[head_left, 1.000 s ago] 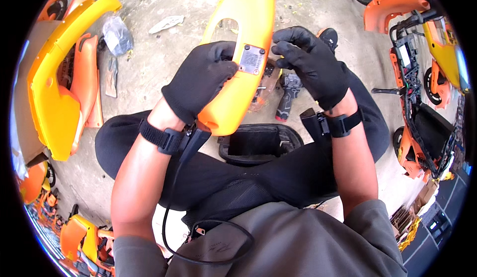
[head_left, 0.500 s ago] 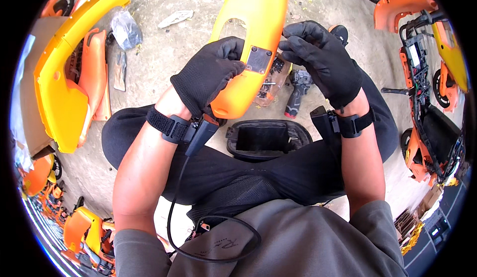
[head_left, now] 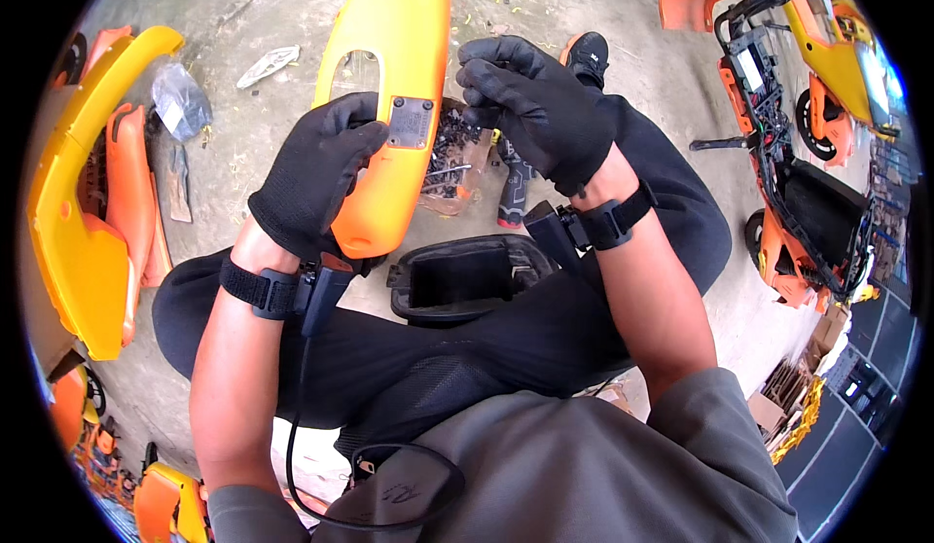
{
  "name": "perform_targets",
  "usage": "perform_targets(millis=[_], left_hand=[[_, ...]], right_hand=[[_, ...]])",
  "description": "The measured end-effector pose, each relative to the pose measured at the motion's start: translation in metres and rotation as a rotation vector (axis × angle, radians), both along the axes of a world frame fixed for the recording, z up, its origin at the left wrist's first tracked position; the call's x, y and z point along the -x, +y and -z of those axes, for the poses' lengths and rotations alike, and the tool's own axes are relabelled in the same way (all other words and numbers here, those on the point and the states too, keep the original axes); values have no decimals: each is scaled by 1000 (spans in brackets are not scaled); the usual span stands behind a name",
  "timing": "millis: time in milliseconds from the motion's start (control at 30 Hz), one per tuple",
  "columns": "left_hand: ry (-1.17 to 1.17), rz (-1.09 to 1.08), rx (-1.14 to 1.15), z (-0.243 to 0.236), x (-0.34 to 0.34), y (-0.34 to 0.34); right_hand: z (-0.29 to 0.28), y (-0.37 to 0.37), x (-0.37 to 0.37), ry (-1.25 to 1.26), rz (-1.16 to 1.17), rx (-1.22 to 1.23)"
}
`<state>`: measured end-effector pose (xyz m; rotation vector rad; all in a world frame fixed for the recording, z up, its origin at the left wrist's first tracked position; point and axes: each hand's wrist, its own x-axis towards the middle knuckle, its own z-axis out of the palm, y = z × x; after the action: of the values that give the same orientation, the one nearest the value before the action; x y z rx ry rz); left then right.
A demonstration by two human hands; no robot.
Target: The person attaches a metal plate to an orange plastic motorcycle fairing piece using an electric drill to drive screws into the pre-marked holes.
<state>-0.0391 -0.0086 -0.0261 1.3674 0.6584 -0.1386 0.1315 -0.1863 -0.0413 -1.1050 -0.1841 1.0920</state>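
My left hand (head_left: 321,168), in a black glove, grips the left edge of a long yellow-orange plastic cover panel (head_left: 413,47), which I hold up off the floor. An oval cutout opens in the panel, and below it a small grey metal plate (head_left: 412,123) is fixed with dark screws at its corners. To the right of the panel, and apart from it, is my gloved right hand (head_left: 540,105). Its fingers are curled together, and whatever may be between them is hidden. Partly behind the panel, a clear plastic tray (head_left: 462,168) holds several small dark screws.
A cordless drill (head_left: 513,188) lies below my right hand. A black open bin (head_left: 462,280) stands between my legs. Yellow body panels (head_left: 73,241) lean at the left beside a plastic bag (head_left: 181,100). A partly stripped scooter frame (head_left: 769,144) stands at the right.
The whole view has shifted, so everything sits further left. My right hand has drawn slightly away from the panel's edge. The left hand keeps its grip on the panel.
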Motion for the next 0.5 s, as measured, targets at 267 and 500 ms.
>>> perform_targets(millis=[267, 500], left_hand=[[-36, -16, 52, -3, 1, -2], [-76, 11, -26, -8, 0, -6]], right_hand=[[-10, 2, 6, -76, -101, 107], [-22, 3, 15, -132, -144, 184]])
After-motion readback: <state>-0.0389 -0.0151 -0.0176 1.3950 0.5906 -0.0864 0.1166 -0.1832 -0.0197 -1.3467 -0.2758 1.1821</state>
